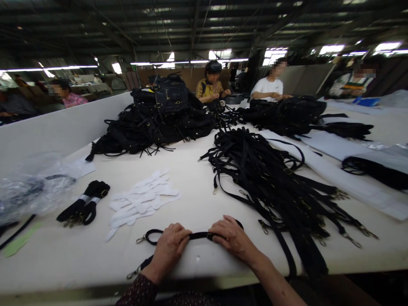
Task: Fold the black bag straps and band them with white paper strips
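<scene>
A white surface (197, 187) fills the frame, with a heap of black bags (159, 114) at upper centre and a big spread of black straps (274, 178) to the right. Left of centre lie white paper strips (143, 199) and a banded strap bundle (84, 206). At bottom centre the left hand (168, 250) and right hand (231, 238) both pinch one folded black strap (199, 235). It looks light and limp, likely best held by the webbing near its metal clips (140, 240).

Black strap (199, 235), folded flat into a loop, metal snap hooks at its left ends, near the desk (197, 191) front edge
</scene>
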Available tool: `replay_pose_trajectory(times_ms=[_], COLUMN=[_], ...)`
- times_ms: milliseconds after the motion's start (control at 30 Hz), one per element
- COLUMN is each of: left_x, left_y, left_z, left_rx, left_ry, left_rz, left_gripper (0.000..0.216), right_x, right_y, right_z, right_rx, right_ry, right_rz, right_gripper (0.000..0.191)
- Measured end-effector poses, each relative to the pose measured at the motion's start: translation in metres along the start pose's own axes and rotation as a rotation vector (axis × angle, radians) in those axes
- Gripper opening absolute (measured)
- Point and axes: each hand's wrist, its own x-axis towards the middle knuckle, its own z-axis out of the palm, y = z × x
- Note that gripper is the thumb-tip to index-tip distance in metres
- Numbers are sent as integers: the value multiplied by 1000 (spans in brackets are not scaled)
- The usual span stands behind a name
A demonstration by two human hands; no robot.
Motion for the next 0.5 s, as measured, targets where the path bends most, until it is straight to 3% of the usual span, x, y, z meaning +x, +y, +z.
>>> replay_pose_trajectory(times_ms=[133,233,367,500], left_x=[-3,-5,-5,-8], left_y=[5,6,8,20], left_z=[0,3,7,12], left_rx=[-69,-77,-63,-41], left_ry=[10,46,65,-1], left_rz=[-11,-9,11,120], left_gripper=[22,22,24,27], right_x=[-18,-40,-60,-47], right_y=[-1,-13,-37,-42], right_z=[-10,-11,2,12], right_rx=[-50,-26,-19,-147], right_ry=[192,364,243,231], right_rz=[28,120,277,468], right_gripper=[33,25,17,25])
